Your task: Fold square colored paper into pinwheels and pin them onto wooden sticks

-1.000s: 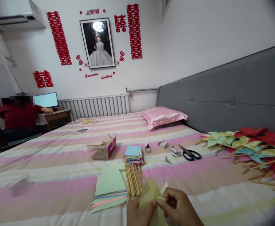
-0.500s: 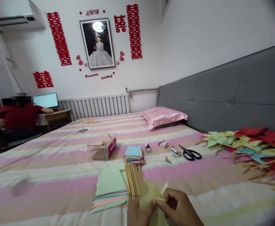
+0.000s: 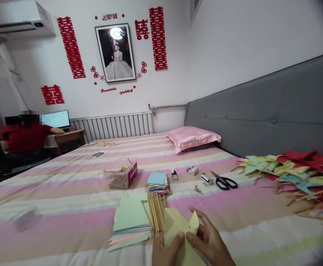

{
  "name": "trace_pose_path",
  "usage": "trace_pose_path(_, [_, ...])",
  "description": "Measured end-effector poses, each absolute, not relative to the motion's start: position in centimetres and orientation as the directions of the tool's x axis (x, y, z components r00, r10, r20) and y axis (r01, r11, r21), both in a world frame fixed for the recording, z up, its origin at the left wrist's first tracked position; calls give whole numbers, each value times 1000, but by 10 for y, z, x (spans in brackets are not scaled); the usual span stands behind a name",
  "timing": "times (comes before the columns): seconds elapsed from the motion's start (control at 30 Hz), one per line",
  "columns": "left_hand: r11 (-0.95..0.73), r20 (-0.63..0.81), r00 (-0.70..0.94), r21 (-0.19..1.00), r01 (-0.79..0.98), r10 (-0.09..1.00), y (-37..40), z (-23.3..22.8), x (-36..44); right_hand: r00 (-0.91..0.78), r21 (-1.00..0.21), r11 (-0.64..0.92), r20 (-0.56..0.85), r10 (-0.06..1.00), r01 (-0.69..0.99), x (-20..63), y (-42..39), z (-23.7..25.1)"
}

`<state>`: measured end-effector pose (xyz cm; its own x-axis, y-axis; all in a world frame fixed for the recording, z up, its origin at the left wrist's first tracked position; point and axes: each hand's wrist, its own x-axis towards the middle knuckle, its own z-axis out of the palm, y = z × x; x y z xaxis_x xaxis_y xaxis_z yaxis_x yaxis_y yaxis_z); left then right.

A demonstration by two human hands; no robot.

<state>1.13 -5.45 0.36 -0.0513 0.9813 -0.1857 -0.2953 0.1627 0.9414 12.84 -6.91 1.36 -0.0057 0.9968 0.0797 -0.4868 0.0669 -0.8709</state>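
A pale yellow paper sheet (image 3: 178, 229), partly folded with raised corners, is held low in the middle of the view. My left hand (image 3: 164, 251) pinches its left edge with the thumb on top. My right hand (image 3: 209, 242) grips the right side, fingers spread behind a raised flap. Just beyond lie a bundle of wooden sticks (image 3: 156, 210) and a stack of coloured paper sheets (image 3: 130, 218) on the striped bedspread (image 3: 67, 214).
Farther off are a small stack of coloured squares (image 3: 157, 183), a clear box of sticks (image 3: 123, 176), black scissors (image 3: 224, 181), small staplers (image 3: 206, 178) and a pink pillow (image 3: 193, 137). Finished paper pinwheels (image 3: 296, 173) pile at the right. A person in red (image 3: 24, 138) sits at a desk.
My right hand has opened its fingers and shifted along the paper; the yellow sheet now stands higher with its flaps more spread. The view has tilted down slightly.
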Motion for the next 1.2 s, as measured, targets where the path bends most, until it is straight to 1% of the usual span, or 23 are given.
trace_pose_path(0.13, [140,-160,-50,951,-276,986,-59,12,15,-55,-863,-13,17,998,-505,131,-71,19])
trace_pose_path(0.27, [104,-110,-12,966,-236,994,-59,11,17,-70,-892,-24,8,997,-452,137,-70,20])
trace_pose_path(0.4, [71,-62,48,975,-209,997,-57,6,14,-78,-909,-42,-11,997,-414,144,-64,10])
trace_pose_path(0.6, [100,-73,135,975,-201,988,-58,6,7,-136,-930,-55,-6,991,-364,151,-58,-1])
trace_pose_path(0.83, [131,-106,155,978,-164,982,-60,10,6,-190,-960,-9,46,981,-278,151,-59,1])
trace_pose_path(1.1, [123,-98,136,974,-191,986,-61,12,9,-127,-983,73,95,987,-166,146,-62,4])
trace_pose_path(1.2, [109,-89,105,972,-209,990,-60,11,8,-103,-985,128,141,985,-119,147,-62,8])
